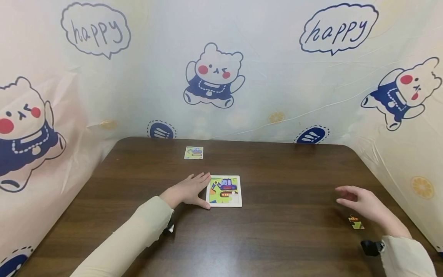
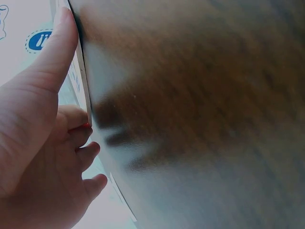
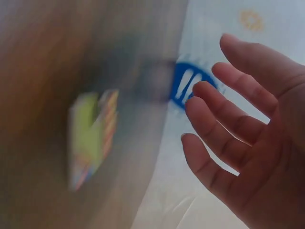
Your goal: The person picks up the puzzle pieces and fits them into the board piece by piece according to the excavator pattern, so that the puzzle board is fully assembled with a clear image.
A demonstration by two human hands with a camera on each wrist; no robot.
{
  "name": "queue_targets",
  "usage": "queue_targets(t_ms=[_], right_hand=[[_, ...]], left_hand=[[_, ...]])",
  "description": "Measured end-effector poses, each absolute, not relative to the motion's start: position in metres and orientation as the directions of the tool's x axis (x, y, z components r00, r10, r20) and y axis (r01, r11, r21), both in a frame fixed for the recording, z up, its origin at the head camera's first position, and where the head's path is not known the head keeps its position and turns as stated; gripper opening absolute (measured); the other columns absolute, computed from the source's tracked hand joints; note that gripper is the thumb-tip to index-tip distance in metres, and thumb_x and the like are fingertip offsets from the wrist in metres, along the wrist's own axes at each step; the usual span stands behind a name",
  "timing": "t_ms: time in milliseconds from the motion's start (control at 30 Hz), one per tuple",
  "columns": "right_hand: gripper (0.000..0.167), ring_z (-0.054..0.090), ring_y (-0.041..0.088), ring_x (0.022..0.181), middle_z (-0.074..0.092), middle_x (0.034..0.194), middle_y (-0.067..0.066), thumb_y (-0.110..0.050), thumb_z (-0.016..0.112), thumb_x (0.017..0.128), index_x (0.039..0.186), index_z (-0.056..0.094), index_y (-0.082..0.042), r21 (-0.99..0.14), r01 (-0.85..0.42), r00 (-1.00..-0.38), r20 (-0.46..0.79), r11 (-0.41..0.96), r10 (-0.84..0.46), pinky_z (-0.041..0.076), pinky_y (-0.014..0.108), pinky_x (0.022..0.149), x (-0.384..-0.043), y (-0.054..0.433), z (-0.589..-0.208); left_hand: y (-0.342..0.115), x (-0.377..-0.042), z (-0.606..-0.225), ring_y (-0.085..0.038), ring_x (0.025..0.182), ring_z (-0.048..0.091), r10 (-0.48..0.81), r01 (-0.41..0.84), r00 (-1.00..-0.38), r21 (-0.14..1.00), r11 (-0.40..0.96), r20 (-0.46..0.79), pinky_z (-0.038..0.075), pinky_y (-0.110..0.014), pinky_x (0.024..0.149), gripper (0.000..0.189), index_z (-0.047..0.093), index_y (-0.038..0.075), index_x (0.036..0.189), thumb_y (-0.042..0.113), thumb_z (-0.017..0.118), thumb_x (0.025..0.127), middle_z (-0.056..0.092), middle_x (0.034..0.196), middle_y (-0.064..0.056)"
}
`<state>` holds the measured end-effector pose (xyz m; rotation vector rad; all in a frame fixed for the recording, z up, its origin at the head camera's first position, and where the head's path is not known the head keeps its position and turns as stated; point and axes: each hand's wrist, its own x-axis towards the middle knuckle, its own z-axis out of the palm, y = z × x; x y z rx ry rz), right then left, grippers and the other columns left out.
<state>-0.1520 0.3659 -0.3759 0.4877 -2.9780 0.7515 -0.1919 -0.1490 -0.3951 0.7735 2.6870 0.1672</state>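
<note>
A white-framed jigsaw puzzle (image 1: 224, 191) with a blue excavator picture lies in the middle of the table, its lower right corner bare white. My left hand (image 1: 189, 191) rests at its left edge, thumb at the lower corner and fingers spread near the upper one. In the left wrist view the thumb and fingers of the left hand (image 2: 45, 124) lie along the frame's edge. Over at the right, my right hand (image 1: 367, 204) hovers with loosely bent fingers, holding nothing. Just below it lies a loose puzzle piece (image 1: 355, 222), green with red and yellow; the right wrist view shows this piece (image 3: 90, 138) blurred, apart from the fingers.
A small square picture card (image 1: 194, 152) with an excavator lies near the back edge of the brown wooden table (image 1: 277, 165). A pale curtain (image 1: 266, 88) printed with bears and "happy" bubbles hangs behind the table and along both sides.
</note>
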Motion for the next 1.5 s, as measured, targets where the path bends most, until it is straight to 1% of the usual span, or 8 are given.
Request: queue_targets(t_ms=[200,400,533,733,933,1167,1333,1500], right_hand=[[0.038,0.054,0.001,0.073,0.063,0.094,0.010,-0.019,0.071,0.081,0.109,0.060,0.005,-0.484,-0.244,-0.955,-0.033,0.840,-0.296,0.045,0.025,0.060,-0.137,0.399,-0.388],[0.024,0.045,0.000,0.066,0.053,0.081,0.000,-0.012,0.071,0.079,0.094,0.060,0.002,-0.517,-0.277,-0.934,-0.052,0.810,-0.353,0.039,0.024,0.055,-0.129,0.419,-0.399],[0.023,0.042,0.002,0.064,0.046,0.079,0.001,-0.009,0.071,0.080,0.093,0.055,0.002,-0.575,-0.298,-0.910,-0.069,0.762,-0.408,0.036,0.025,0.052,-0.127,0.426,-0.405],[0.028,0.043,0.005,0.060,0.043,0.074,0.001,0.004,0.068,0.077,0.096,0.050,-0.005,-0.666,-0.430,-0.834,0.034,0.610,-0.551,0.035,0.025,0.048,-0.129,0.431,-0.414],[0.036,0.043,0.003,0.059,0.045,0.071,0.000,0.011,0.069,0.072,0.092,0.050,-0.013,-0.654,-0.526,-0.791,0.143,0.543,-0.595,0.032,0.024,0.047,-0.129,0.430,-0.420],[0.034,0.043,0.003,0.062,0.047,0.072,-0.005,0.011,0.071,0.070,0.086,0.050,-0.012,-0.615,-0.523,-0.819,0.172,0.590,-0.547,0.032,0.024,0.048,-0.127,0.427,-0.421],[0.025,0.046,0.000,0.062,0.049,0.074,-0.011,0.003,0.070,0.076,0.083,0.049,-0.007,-0.590,-0.408,-0.891,0.091,0.697,-0.445,0.035,0.023,0.050,-0.123,0.422,-0.416],[0.022,0.046,0.001,0.061,0.051,0.073,-0.007,-0.009,0.072,0.078,0.084,0.051,-0.007,-0.539,-0.296,-0.940,0.015,0.789,-0.342,0.037,0.023,0.053,-0.125,0.409,-0.405]], left_hand=[[-0.148,-0.192,-0.396,-0.029,0.137,0.011,0.532,0.489,-0.794,0.209,0.847,-0.294,0.009,-0.049,0.108,0.102,0.021,0.001,0.145,0.060,0.064,0.074,0.015,0.151,-0.012],[-0.149,-0.193,-0.396,-0.029,0.137,0.011,0.534,0.497,-0.794,0.195,0.846,-0.290,0.009,-0.050,0.108,0.102,0.021,0.001,0.145,0.061,0.063,0.074,0.015,0.151,-0.012],[-0.149,-0.193,-0.395,-0.029,0.137,0.011,0.535,0.496,-0.793,0.200,0.845,-0.292,0.009,-0.050,0.108,0.102,0.021,0.000,0.145,0.061,0.063,0.074,0.015,0.151,-0.013],[-0.149,-0.193,-0.395,-0.029,0.137,0.012,0.532,0.493,-0.796,0.200,0.847,-0.288,0.009,-0.050,0.108,0.102,0.022,0.000,0.145,0.060,0.064,0.074,0.016,0.151,-0.013],[-0.149,-0.192,-0.395,-0.030,0.137,0.012,0.532,0.491,-0.797,0.206,0.846,-0.285,0.010,-0.050,0.108,0.102,0.022,-0.001,0.144,0.060,0.064,0.074,0.017,0.151,-0.014],[-0.149,-0.192,-0.393,-0.030,0.137,0.012,0.526,0.483,-0.800,0.211,0.850,-0.288,0.009,-0.050,0.108,0.101,0.022,0.000,0.145,0.059,0.065,0.074,0.017,0.151,-0.013],[-0.149,-0.192,-0.394,-0.029,0.137,0.012,0.526,0.485,-0.800,0.205,0.850,-0.291,0.009,-0.049,0.108,0.101,0.022,0.000,0.145,0.060,0.064,0.074,0.016,0.151,-0.013],[-0.148,-0.191,-0.394,-0.029,0.137,0.011,0.524,0.484,-0.797,0.202,0.852,-0.299,0.009,-0.049,0.108,0.102,0.021,0.001,0.145,0.060,0.064,0.074,0.015,0.151,-0.012]])
